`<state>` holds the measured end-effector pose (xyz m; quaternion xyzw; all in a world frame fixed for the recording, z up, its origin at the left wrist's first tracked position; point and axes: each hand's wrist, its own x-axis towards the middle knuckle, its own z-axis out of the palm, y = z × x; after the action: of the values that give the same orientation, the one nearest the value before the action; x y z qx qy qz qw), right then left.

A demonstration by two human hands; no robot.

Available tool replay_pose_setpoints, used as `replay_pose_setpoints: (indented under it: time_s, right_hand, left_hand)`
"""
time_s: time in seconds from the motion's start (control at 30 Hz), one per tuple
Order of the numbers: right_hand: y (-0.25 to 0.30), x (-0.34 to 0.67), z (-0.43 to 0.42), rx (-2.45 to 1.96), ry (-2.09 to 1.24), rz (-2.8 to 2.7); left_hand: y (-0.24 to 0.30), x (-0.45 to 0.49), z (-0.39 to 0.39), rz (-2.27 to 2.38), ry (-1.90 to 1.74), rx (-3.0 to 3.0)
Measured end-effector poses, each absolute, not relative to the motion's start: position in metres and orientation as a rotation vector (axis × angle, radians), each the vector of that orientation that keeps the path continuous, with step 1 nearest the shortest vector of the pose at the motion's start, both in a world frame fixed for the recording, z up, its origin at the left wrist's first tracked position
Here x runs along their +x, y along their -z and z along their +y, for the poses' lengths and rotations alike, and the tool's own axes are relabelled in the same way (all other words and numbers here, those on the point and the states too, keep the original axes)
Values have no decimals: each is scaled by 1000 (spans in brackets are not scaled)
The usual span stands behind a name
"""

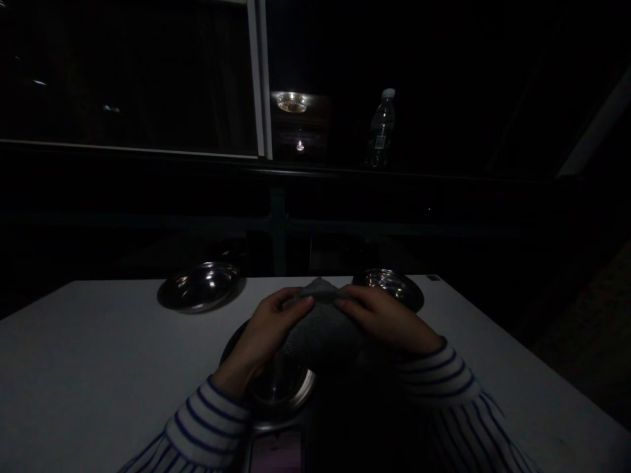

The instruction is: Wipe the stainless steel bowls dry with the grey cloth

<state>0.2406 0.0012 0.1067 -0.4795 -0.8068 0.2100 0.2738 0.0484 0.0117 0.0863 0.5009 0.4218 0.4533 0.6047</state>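
Note:
A grey cloth point(323, 325) is held up between both hands over a shiny metal dish point(282, 386) at the near middle of the white table point(89, 368). My left hand point(269, 328) grips the cloth's left side, fingers curled over its top edge. My right hand point(382, 315) pinches the cloth's right side. Both wrists wear white sleeves with blue stripes. The scene is very dark, and the cloth hides part of the dish.
Two more metal dishes lie at the table's far edge, one at left point(200, 286), one at right point(392, 284). A plastic water bottle point(381, 129) stands on a dark ledge behind. A phone-like object point(276, 452) lies at the near edge. A window frame point(259, 79) rises behind.

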Motion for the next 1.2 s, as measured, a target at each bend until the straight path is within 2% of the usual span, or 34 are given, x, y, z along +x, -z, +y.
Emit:
replay_pose_setpoints:
  time_s: [0.13, 0.33, 0.53, 0.7, 0.97, 1.2]
  right_hand:
    - [-110, 244, 1, -1329, -577, -2097]
    - [-113, 240, 0, -1388, -464, -2061]
    - [-112, 230, -7, -1251, -481, -2223]
    - [-111, 225, -12, -1038, -555, -2416]
    - [-115, 231, -11, -1092, -613, -2222]
    - [-116, 233, -11, -1145, -750, -2098]
  left_hand:
    - [-87, 46, 13, 1029, -979, 1228]
    - [-87, 47, 18, 1401, -1389, 1461]
    - [-90, 60, 6, 1154, -1156, 1290]
    - [-90, 62, 3, 1064, -1259, 967]
    - [-90, 57, 9, 1012, -1409, 829]
    - [-95, 57, 6, 956, -1343, 840]
